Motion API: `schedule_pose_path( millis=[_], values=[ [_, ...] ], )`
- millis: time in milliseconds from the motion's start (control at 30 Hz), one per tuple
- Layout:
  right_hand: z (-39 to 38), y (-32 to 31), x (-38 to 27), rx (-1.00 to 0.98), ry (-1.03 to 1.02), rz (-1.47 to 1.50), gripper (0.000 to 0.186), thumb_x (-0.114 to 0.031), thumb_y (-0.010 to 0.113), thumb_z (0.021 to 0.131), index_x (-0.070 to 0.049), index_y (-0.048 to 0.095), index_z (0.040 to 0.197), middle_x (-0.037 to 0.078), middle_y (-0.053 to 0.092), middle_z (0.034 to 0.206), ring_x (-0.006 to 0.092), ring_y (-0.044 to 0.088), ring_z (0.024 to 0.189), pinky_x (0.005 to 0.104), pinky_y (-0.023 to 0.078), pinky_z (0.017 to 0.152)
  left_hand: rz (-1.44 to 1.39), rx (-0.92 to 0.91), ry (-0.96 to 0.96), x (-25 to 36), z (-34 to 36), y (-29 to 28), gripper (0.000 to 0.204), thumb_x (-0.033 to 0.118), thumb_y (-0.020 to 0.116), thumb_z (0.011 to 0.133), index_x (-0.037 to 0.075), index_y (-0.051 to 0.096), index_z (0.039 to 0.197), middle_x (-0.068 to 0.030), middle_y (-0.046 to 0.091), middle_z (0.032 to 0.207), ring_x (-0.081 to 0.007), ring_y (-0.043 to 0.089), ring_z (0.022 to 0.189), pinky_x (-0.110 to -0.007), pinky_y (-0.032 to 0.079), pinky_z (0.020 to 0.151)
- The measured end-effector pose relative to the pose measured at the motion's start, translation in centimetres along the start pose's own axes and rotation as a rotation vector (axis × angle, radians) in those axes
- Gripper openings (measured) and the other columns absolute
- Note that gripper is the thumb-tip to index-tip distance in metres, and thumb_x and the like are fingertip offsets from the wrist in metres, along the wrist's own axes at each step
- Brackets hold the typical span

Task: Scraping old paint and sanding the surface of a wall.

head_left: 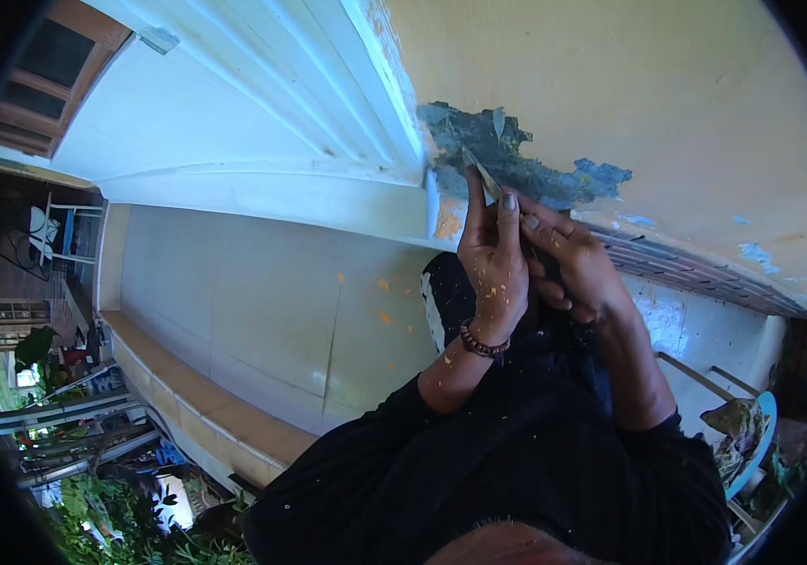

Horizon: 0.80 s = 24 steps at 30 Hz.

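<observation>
A scraper with a thin, narrow metal blade [484,177] points up and left at the wall, over a dark grey bare patch [516,155] where the yellow paint is gone. My left hand [498,268] closes on it near the blade, with the index finger and thumb along it. My right hand [573,259] wraps round it from the other side, fingers curled; the handle is mostly hidden between my hands. Paint flakes stick to my left hand and forearm. A beaded bracelet [484,343] circles my left wrist. Whether the blade's tip touches the wall I cannot tell.
A white door frame [366,113] borders the patch on the left. Brown tile skirting [695,264] runs along the wall's foot. Orange paint chips [384,283] lie on the pale tiled floor [234,282]. A chair with a light blue rim [767,443] stands at the right; plants are lower left.
</observation>
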State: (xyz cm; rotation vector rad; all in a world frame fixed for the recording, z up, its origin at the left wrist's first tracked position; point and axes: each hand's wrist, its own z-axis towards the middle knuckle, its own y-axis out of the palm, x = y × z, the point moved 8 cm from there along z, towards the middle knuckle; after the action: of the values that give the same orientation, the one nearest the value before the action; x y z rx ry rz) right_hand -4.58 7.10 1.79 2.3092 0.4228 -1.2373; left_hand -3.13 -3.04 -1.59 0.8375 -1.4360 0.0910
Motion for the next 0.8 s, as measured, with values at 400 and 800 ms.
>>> schedule_pose_path(
  millis=[400, 800],
  values=[
    [0.0, 3.0, 0.4, 0.026, -0.058, 0.154, 0.046, -0.027, 0.047, 0.11, -0.016, 0.047, 0.155, -0.001, 0.051, 0.069, 0.0067, 0.041, 0.041, 0.0218, 0.031, 0.035, -0.015, -0.087, 0.031, 2.2, 1.0, -1.5, 0.06, 0.017, 0.064, 0.105, -0.001, 0.038, 0.157, 0.0018, 0.065, 0.095, -0.0031, 0.055, 0.083, -0.019, 0.047, 0.072],
    [-1.7, 3.1, -0.7, 0.06, -0.063, 0.131, 0.045, -0.029, 0.047, 0.11, -0.018, 0.047, 0.154, -0.001, 0.049, 0.068, 0.0067, 0.039, 0.041, 0.0217, 0.03, 0.034, -0.072, -0.072, 0.068, 3.2, 0.7, -0.5, 0.065, 0.023, 0.069, 0.103, 0.0, 0.04, 0.156, 0.0052, 0.06, 0.074, 0.0009, 0.048, 0.065, -0.017, 0.04, 0.056]
  ],
)
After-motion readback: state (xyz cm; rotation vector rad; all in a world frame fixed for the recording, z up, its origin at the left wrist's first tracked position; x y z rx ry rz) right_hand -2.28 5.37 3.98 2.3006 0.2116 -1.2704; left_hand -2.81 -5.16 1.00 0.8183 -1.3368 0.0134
